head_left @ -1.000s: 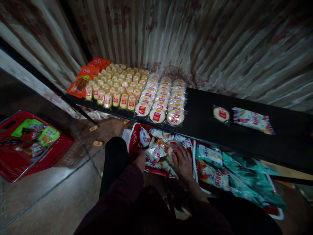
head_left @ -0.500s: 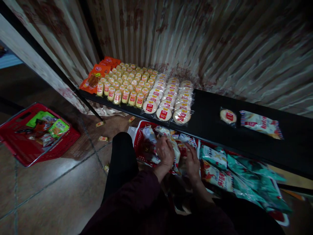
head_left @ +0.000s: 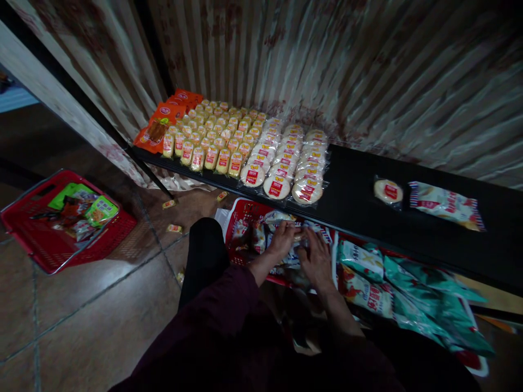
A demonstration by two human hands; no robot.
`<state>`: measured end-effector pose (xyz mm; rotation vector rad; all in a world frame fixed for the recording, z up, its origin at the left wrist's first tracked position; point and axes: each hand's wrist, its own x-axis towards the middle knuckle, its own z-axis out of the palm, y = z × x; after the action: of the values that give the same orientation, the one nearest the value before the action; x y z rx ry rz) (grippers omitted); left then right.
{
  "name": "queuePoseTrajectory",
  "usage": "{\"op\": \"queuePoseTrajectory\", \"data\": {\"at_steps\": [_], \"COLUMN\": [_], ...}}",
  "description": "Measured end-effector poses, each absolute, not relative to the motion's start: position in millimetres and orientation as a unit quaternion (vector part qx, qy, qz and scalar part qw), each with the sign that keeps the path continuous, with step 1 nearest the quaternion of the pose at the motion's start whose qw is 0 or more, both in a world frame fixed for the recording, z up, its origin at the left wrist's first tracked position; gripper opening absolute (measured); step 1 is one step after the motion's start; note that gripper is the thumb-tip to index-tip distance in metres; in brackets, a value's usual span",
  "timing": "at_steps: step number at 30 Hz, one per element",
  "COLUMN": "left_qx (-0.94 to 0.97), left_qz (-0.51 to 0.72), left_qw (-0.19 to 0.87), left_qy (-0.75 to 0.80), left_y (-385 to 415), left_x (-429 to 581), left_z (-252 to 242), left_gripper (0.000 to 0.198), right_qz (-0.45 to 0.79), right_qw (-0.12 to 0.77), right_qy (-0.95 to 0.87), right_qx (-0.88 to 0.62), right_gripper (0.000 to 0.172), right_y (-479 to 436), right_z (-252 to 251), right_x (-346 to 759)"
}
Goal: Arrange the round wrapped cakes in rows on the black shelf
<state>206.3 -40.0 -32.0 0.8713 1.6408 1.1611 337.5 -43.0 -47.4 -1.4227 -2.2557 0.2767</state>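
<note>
Left hand [head_left: 284, 239] and right hand [head_left: 317, 261] have come together over the right half of the red basket [head_left: 235, 213] under the shelf [head_left: 347, 209] edge. Half a second ago they stood apart, left hand beside a big white packet, right hand nearer the basket's right side. Now the fingertips nearly meet. Reading: the handling has become a two-handed job at one spot, with work at the basket, not up on the shelf.

Fingers: left's bent, reaching toward the right hand; right's longer and straighter, thumb standing off a little. Something pale shows between them, perhaps a wrapped piece; too dark and small to tell whether either hand has hold of it.

Packets in hand's reach: striped packets [head_left: 278, 216] lie jumbled in the basket, around and beneath both hands.

Against the earlier frames: the white packet with red lettering, on top of the heap a second ago, no longer shows there; dark gaps and smaller packets [head_left: 258, 238] show at the left instead. View has shifted a touch. Unchanged on the shelf: small yellow packets [head_left: 210, 158], rows of round crackers [head_left: 277, 187], and, well apart from these, a lone cracker [head_left: 388, 191] beside a striped bag [head_left: 447, 206].
</note>
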Motion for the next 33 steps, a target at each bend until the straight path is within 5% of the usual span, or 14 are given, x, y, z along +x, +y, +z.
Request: {"op": "queuePoseTrajectory", "data": {"at_steps": [7,13,16,28,33], "left_qx": [0.438,0.511,0.606,0.577,0.711], "left_qz": [0.369,0.341,0.313,0.145,0.164], "left_qw": [0.339,0.291,0.256,0.263,0.278], "left_qy": [0.746,0.734,0.685,0.76,0.625], "left_y": [-62,-68,-69,-76,-84], "left_x": [193,189,190,173,191], "left_z": [-54,-53,-50,-41,-48], "left_gripper": [0.029,0.033,0.04,0.045,0.046], "right_qz": [0.081,0.161,0.131,0.22,0.238], "right_qw": [0.211,0.255,0.282,0.332,0.268], "right_qy": [-0.813,-0.822,-0.761,-0.715,-0.762], "right_qx": [-0.537,-0.483,-0.57,-0.574,-0.539], "right_gripper": [0.03,0.04,0.045,0.03,0.027], "right_y": [-52,-44,-50,-45,-48], "right_z": [-60,-62,-73,-72,-75], "right_x": [314,314,339,350,357]}}
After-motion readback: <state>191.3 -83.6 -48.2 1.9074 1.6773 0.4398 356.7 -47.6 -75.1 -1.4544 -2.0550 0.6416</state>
